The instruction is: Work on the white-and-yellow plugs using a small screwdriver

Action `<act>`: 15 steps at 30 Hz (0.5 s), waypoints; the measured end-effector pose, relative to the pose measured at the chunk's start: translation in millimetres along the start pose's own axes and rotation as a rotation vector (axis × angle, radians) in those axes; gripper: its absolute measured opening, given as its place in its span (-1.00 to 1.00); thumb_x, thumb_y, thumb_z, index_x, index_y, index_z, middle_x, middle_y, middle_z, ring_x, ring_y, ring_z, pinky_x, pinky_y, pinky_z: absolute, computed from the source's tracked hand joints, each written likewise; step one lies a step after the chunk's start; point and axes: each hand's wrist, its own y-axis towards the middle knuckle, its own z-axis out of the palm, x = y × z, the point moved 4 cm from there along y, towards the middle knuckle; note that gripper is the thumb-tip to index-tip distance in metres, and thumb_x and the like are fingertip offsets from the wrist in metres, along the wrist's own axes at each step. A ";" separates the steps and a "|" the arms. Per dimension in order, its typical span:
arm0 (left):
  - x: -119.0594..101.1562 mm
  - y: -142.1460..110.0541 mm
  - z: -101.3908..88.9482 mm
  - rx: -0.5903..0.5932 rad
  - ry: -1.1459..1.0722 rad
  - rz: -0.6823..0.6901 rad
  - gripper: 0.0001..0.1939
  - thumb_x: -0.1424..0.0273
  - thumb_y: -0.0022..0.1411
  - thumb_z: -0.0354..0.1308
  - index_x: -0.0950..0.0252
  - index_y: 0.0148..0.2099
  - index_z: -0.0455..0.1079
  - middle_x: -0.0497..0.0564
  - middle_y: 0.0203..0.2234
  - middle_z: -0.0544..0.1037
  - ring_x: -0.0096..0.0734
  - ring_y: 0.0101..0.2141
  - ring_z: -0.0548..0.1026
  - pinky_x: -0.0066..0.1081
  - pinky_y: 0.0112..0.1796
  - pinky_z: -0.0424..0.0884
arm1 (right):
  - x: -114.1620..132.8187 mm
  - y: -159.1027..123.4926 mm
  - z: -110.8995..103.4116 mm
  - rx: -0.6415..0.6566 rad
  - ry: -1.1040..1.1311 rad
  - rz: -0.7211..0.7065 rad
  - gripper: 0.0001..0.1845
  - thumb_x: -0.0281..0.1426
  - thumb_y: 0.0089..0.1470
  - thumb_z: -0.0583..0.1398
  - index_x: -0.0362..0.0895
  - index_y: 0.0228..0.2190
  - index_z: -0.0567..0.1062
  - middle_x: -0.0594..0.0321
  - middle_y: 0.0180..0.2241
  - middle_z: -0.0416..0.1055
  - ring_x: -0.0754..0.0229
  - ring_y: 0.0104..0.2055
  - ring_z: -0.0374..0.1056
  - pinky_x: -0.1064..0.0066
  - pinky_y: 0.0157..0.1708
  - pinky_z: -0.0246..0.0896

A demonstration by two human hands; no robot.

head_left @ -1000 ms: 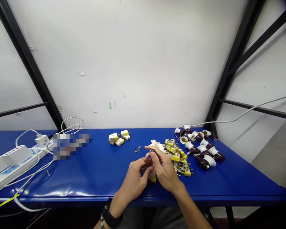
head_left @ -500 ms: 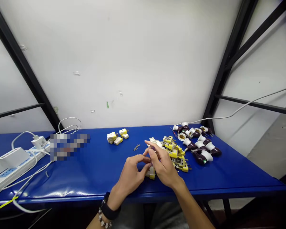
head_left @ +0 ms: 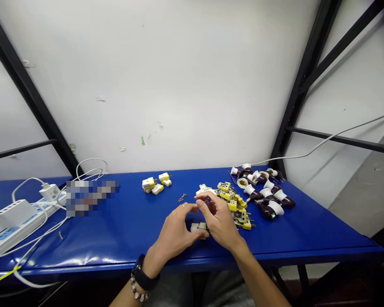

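Through the head camera I see a blue table [head_left: 121, 234], with a power strip [head_left: 8, 233] towards its front left, a pile of lamp holders [head_left: 265, 209] near its back right corner, and a heap of open plugs [head_left: 233, 205] between that pile and the hands. The left hand [head_left: 177, 230] and right hand [head_left: 222, 221] work near the front edge. Half a second ago their fingertips met above the plug; now the left thumb lies over the plug's near side and that hand makes a loose arch, which I judge is to steady it. The right thumb and fingers are closed around a purple screwdriver handle [head_left: 209, 204], and a slim shaft now shows, slanting down to the plug [head_left: 196, 227], so I take the screw to be under the tip. That plug lies flat, just in from the front edge. A few closed plugs [head_left: 149, 184] sit near the back edge, and loose screws [head_left: 182, 197] lie between them and the hands. I cannot see the screw itself, the left hand's lower fingers or how firmly they hold; the right hand hides part of the heap, and a pixelated patch covers something beside the power strip.
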 end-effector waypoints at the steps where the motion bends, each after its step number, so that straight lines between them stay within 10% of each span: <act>1: 0.9 -1.7 -0.7 0.055 0.015 -0.004 -0.45 0.29 -0.04 0.48 0.15 0.03 0.48 0.00 -0.09 0.61 -0.13 -0.08 0.54 -0.26 -0.05 0.41 | 0.0 0.4 -2.2 -0.017 0.002 -0.002 -0.76 -0.22 0.28 0.16 -0.10 -0.19 0.53 0.23 -0.35 0.46 0.24 -0.41 0.36 0.43 -0.41 0.29; 15: -5.3 -2.5 -11.9 0.202 0.096 -0.003 -0.76 0.29 0.19 0.32 0.11 -0.06 0.58 -0.02 -0.17 0.65 -0.16 -0.13 0.55 -0.29 -0.09 0.43 | -4.0 4.5 -24.9 -0.218 0.209 0.024 -0.70 -0.12 0.27 0.17 -0.12 -0.24 0.46 0.35 -0.50 0.31 0.34 -0.59 0.17 0.49 -0.60 0.07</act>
